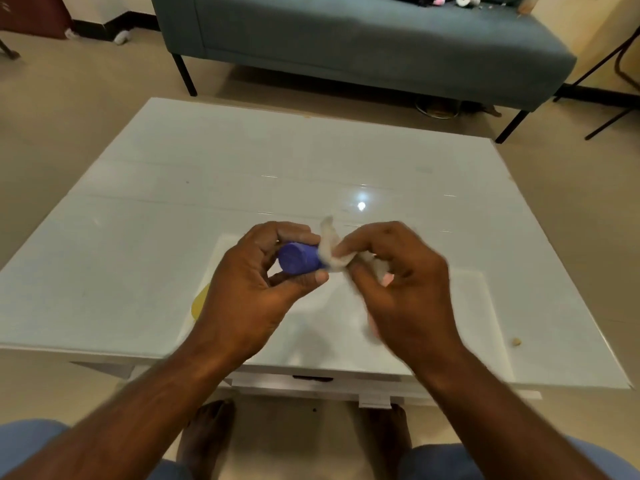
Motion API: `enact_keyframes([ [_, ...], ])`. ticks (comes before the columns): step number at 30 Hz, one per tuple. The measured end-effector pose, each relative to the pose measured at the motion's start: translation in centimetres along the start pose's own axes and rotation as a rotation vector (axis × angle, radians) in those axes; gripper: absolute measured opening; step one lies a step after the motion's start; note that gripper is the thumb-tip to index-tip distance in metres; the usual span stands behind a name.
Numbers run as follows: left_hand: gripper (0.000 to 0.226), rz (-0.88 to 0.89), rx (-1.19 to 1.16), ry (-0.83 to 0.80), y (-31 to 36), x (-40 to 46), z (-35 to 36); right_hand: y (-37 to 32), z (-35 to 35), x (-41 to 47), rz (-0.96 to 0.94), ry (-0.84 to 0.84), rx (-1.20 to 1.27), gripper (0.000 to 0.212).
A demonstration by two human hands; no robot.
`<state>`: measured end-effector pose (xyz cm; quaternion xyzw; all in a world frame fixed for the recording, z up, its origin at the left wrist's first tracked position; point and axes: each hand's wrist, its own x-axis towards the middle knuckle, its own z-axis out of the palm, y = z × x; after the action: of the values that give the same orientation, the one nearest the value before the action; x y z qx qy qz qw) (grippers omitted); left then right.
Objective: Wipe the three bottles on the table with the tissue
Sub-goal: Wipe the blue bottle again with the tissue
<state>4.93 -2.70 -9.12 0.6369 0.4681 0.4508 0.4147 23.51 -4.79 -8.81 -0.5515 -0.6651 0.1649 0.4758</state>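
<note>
My left hand [256,289] holds a small blue bottle [298,258] above the white table [145,216], its flat round end turned toward me. My right hand [401,282] grips a crumpled white tissue [332,251] and presses it against the bottle's right side. A yellow bottle [200,304] lies on the table, mostly hidden behind my left wrist. A pink object [388,279], perhaps a third bottle, peeks out under my right hand's fingers; I cannot tell for sure. The right hand is blurred by motion.
A grey sofa [363,39] stands beyond the table's far edge. A small tan crumb [516,341] lies near the table's front right. My bare feet [207,434] and knees show below the front edge. Black chair legs [609,64] stand at right.
</note>
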Motion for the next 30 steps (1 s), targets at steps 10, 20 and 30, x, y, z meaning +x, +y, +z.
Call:
enact_keyframes([
  [10, 0.035, -0.077, 0.209, -0.057, -1.1, -0.3, -0.3, 0.6, 0.8, -0.5, 0.256, -0.132, -0.068, 0.009],
  [20, 0.044, -0.099, 0.627, -0.178, -2.4, -1.1, 0.2, 0.7, 0.6, -0.3, 0.336, -0.290, -0.234, 0.019],
  [30, 0.042, -0.147, 0.648, -0.252, -3.0, -1.2, 0.2, 1.9, -0.1, 0.4, 0.377, -0.431, -0.476, 0.027],
])
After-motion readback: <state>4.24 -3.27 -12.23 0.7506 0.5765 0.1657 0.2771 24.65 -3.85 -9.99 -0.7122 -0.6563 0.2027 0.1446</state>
